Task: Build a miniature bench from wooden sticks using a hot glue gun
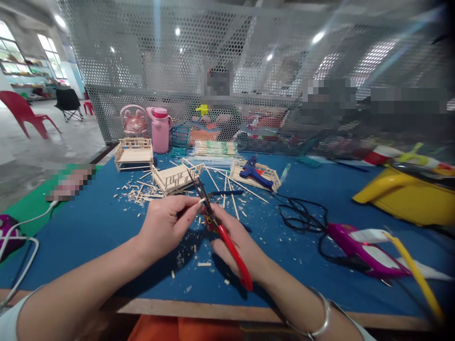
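Note:
My left hand point(165, 222) pinches a small pale wooden piece point(202, 201) between thumb and fingers, close to the scissor blades. Red-handled scissors point(232, 248) are in my right hand point(236, 237), their dark blades pointing up and away, slightly apart beside the piece. Just beyond my hands stands a small wooden stick frame point(177, 177). Another stick model point(134, 155) is at the back left. A blue glue gun point(255, 174) lies on a third wooden model point(236, 171). Cut stick bits point(137, 193) and long thin sticks point(232, 201) are scattered around.
The blue table point(106, 251) ends at a perforated metal screen point(185, 61). A pink bottle point(160, 132) stands at the back. On the right are a purple tool point(369, 253), black cable point(302, 215) and yellow object point(408, 194). A phone point(71, 183) lies left.

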A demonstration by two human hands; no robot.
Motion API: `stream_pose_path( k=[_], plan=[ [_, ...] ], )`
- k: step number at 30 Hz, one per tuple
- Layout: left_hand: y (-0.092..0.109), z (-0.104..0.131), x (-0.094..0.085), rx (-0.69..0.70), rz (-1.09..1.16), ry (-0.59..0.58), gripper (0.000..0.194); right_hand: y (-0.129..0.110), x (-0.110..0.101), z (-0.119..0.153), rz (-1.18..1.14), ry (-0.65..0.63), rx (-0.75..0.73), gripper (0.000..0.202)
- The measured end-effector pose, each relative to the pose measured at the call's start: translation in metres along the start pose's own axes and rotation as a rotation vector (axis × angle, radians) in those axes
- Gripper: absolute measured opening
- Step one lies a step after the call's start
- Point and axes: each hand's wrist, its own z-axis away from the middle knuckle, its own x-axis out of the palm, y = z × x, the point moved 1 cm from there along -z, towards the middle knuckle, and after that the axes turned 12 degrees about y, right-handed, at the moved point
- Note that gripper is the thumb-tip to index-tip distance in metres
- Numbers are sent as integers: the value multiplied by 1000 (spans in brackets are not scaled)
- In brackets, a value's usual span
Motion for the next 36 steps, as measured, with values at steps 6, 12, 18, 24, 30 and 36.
stream_pose_path(
  k=[6,12,18,24,30,36],
  plan=[
    [3,2,0,-17,13,-11,20,-2,2,1,3,32,-47,48],
    [4,3,0,-59,43,-20,21,4,2,1,63,45,-75,38],
    [4,4,0,-36,59,-53,22,6,-2,4,161,81,-150,32],
    [2,4,7,-147,95,-127,23,2,-6,2,183,158,-147,41],
    [-6,3,12,-439,349,-86,25,5,-15,-6,166,100,-40,47],
    [-2,2,10,-430,366,-100,22,7,-9,-2,142,-28,-73,56]
  ],
)
